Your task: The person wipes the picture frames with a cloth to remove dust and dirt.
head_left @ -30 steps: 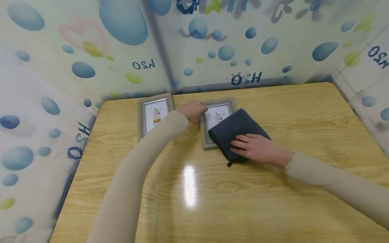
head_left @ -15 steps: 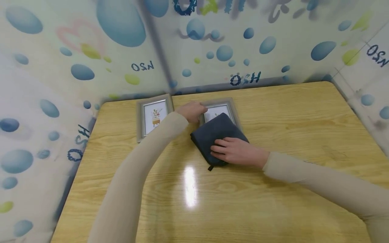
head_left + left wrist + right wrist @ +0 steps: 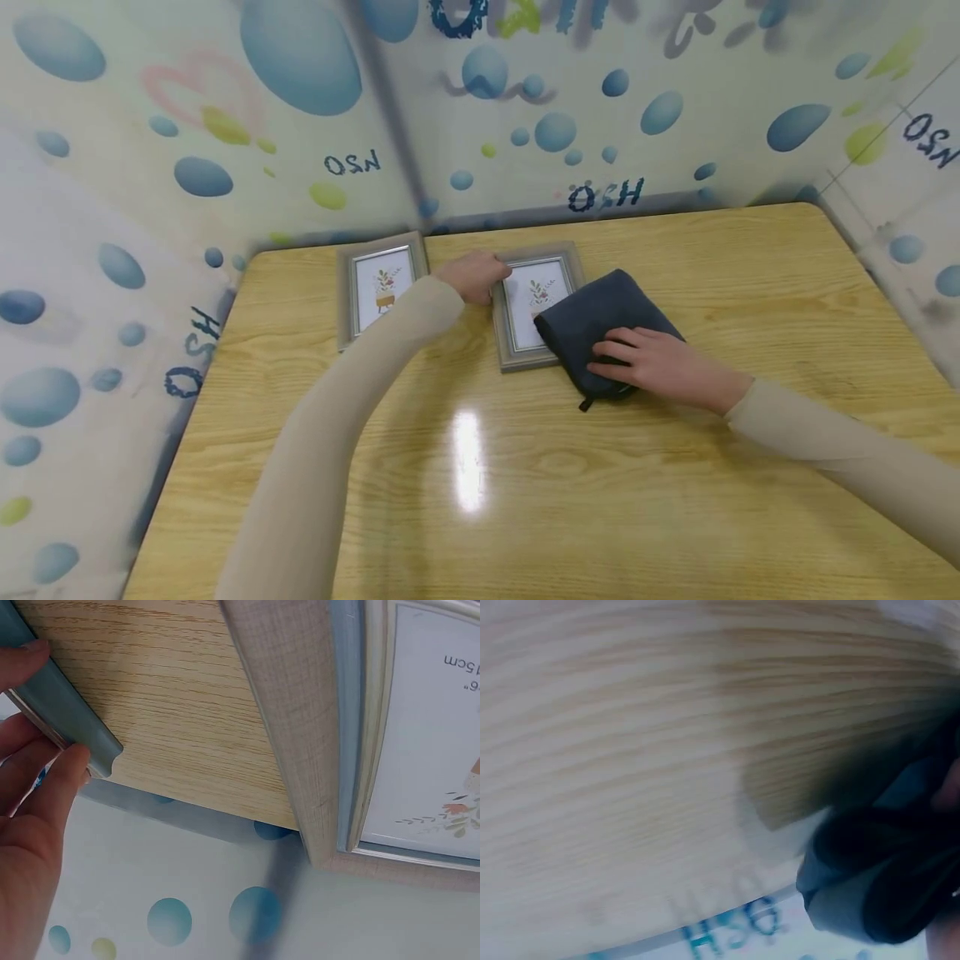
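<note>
My left hand (image 3: 474, 275) pinches the left border of a picture frame (image 3: 523, 321) with a plant print, which lies on the table. In the left wrist view, thumb and fingers (image 3: 56, 787) grip that frame's border (image 3: 71, 712) from both sides. My right hand (image 3: 660, 367) holds a folded dark navy cloth (image 3: 600, 308) with a small tab, its fingers spread over the top. The cloth overlaps the lower right part of the frame. The right wrist view is blurred and shows the cloth's rolled folds (image 3: 847, 900) at the right edge.
A second, similar frame (image 3: 382, 283) lies to the left, partly behind my left forearm. The wooden table (image 3: 570, 517) meets a wall (image 3: 510, 142) printed with blue and green drops along its back edge.
My right hand and the cloth slid left across the frame, then back right, baring more of the print. The left hand has stayed at the frame's border.
</note>
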Demonstrator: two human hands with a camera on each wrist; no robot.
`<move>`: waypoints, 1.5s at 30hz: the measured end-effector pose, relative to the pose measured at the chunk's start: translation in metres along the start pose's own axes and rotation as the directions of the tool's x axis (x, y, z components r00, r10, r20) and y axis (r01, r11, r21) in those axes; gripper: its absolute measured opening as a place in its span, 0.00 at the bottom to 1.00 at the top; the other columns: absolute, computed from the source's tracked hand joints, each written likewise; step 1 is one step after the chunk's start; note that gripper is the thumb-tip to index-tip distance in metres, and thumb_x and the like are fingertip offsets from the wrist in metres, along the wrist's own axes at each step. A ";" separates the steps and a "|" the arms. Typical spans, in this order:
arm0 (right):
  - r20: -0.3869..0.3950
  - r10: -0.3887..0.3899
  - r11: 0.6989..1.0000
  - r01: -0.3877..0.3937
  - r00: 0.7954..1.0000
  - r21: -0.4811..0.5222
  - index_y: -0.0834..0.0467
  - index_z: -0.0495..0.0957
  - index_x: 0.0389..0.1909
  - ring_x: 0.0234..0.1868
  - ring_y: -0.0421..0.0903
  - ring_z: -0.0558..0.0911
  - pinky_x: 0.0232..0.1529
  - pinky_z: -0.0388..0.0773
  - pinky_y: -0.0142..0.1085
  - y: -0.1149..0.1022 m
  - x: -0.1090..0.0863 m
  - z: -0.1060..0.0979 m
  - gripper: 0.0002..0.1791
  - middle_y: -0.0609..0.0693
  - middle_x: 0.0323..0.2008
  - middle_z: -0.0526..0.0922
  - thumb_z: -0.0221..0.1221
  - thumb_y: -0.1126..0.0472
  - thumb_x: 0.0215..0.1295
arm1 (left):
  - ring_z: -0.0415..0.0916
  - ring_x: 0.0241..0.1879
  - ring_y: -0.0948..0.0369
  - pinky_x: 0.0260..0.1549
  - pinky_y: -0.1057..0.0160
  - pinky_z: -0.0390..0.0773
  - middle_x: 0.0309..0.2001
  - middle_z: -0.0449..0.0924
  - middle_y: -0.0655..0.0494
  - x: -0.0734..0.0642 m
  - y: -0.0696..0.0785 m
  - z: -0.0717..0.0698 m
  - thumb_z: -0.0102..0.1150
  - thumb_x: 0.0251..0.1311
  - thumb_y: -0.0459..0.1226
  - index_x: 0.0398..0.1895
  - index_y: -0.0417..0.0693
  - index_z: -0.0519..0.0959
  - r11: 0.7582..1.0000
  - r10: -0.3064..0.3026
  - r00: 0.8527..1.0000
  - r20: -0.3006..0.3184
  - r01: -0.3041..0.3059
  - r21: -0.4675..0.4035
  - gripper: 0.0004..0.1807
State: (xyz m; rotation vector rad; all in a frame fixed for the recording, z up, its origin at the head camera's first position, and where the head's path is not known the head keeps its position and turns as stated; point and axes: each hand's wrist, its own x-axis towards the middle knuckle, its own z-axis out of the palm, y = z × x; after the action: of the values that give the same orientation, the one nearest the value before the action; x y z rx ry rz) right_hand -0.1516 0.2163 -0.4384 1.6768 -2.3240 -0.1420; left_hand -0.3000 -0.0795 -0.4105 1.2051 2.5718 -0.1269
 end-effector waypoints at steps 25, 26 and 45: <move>-0.113 0.308 0.815 -0.201 0.945 0.544 0.58 0.78 0.57 0.54 0.57 0.74 0.50 0.75 0.52 0.008 0.046 -0.014 0.32 0.58 0.53 0.74 0.66 0.80 0.49 | 0.77 0.41 0.57 0.36 0.63 0.78 0.42 0.80 0.52 -0.097 0.115 0.047 0.60 0.60 0.30 0.41 0.44 0.82 0.958 0.089 0.945 -0.314 0.006 0.288 0.07; -0.104 0.303 0.809 -0.198 0.947 0.554 0.58 0.77 0.57 0.55 0.56 0.73 0.51 0.74 0.52 0.007 0.051 -0.012 0.31 0.58 0.53 0.74 0.65 0.79 0.50 | 0.76 0.41 0.57 0.37 0.62 0.78 0.43 0.80 0.52 -0.098 0.117 0.050 0.60 0.61 0.30 0.42 0.45 0.82 0.948 0.088 0.940 -0.330 0.022 0.316 0.07; 0.298 0.249 0.891 -0.339 0.921 0.303 0.62 0.71 0.65 0.67 0.59 0.64 0.62 0.66 0.51 0.055 0.146 0.008 0.31 0.60 0.65 0.68 0.60 0.78 0.58 | 0.79 0.38 0.58 0.35 0.62 0.79 0.41 0.79 0.50 -0.088 0.115 0.047 0.58 0.62 0.26 0.43 0.42 0.82 0.999 0.023 0.948 -0.319 -0.006 0.053 0.09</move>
State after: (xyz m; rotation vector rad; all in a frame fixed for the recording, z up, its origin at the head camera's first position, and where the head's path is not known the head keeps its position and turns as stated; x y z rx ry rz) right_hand -0.2470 0.0963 -0.4091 1.4890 -2.9124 0.1389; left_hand -0.1485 -0.0795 -0.4235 1.3614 2.8499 0.0071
